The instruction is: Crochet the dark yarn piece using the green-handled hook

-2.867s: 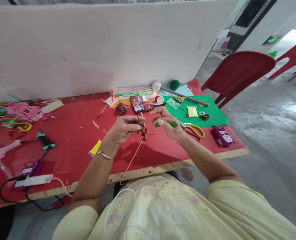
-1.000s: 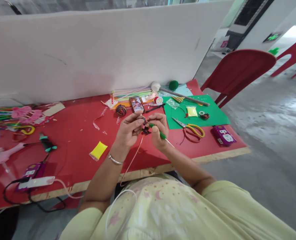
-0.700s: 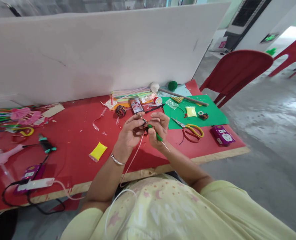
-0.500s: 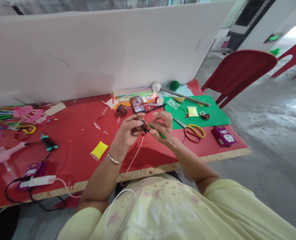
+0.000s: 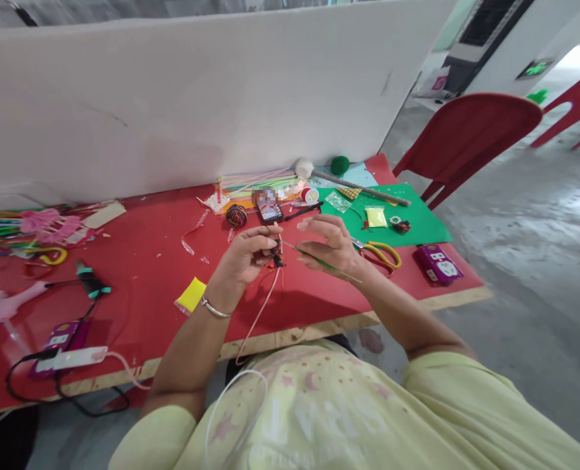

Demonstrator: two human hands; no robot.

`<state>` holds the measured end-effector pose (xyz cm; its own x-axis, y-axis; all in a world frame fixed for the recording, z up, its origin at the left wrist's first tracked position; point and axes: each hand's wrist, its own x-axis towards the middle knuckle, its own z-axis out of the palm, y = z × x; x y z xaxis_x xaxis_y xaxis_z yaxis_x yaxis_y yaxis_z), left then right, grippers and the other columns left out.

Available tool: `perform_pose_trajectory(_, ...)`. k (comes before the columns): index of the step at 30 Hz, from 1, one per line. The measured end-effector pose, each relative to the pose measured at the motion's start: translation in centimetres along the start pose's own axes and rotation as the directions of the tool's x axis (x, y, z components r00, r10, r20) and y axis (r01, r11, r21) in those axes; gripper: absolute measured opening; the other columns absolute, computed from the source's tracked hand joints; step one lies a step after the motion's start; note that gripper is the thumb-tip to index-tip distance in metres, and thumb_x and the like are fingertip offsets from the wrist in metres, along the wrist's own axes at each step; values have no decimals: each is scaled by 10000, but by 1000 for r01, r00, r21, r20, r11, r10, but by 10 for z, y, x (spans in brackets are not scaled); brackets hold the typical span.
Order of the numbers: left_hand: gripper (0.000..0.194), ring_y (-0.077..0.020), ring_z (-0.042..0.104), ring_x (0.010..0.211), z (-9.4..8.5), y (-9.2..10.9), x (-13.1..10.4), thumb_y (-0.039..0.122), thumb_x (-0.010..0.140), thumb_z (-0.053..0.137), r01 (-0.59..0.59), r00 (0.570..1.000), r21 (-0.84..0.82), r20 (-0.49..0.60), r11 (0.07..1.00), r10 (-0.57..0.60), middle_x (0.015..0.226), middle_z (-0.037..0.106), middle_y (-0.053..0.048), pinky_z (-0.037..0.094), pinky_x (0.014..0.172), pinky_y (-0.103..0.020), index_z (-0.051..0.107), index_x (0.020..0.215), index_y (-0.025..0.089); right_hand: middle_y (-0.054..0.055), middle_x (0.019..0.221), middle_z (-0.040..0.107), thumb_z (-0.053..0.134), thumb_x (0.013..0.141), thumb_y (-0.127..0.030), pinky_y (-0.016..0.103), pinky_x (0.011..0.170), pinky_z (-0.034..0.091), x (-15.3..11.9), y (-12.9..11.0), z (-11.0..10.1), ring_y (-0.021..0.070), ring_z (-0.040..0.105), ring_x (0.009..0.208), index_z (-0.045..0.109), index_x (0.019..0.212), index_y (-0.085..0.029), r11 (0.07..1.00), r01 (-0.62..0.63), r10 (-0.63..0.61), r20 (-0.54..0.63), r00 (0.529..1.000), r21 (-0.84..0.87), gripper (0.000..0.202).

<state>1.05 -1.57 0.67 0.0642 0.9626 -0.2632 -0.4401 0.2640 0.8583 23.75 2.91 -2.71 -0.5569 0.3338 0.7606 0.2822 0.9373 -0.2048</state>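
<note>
My left hand (image 5: 251, 253) pinches a small dark piece of multicoloured yarn work (image 5: 277, 253) above the red table. Between the thumb and fingers of my right hand (image 5: 326, 245) is a thin hook with a green handle (image 5: 322, 262), its metal tip pointing left at the yarn work. A pink cord (image 5: 263, 307) hangs below the piece toward my lap. Beyond my hands lie a ball of dark multicoloured yarn (image 5: 236, 215) and a phone (image 5: 269, 207). Scissors (image 5: 385, 253) with yellow and red handles lie partly behind my right wrist.
A green sheet (image 5: 417, 222) holds a yellow packet (image 5: 376, 217). A purple power socket (image 5: 437, 264) sits at the right; another (image 5: 62, 343), with cables, is at the left. A glue gun (image 5: 20, 300) and a yellow packet (image 5: 191, 295) also lie left. A white board (image 5: 172, 98) stands behind.
My right hand has moved slightly right, away from the yarn work, and its fingers have spread a little around the hook. The yarn work now hangs more upright from my left hand.
</note>
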Motion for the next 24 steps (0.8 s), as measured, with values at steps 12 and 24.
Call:
perform_pose_trajectory(12,334,-28,400,439,1,-1,0,139,481,796,50,998,13,32,999,-50,589,589,10,209,397,-160,794,813,103,62,1195,694,739,871,-435,482,972,586,5,-8,-12,285,614,1182,764,948,-308,1000,23,-23,37,999,-3,151)
perform_pose_trajectory(24,375,-36,415,453,-2,-1,-1,121,500,786,44,998,-12,55,999,-44,582,574,22,236,402,-160,796,875,109,77,1347,554,616,965,-324,439,929,584,0,-9,2,276,516,1270,764,1021,-285,950,-111,134,-58,989,292,164)
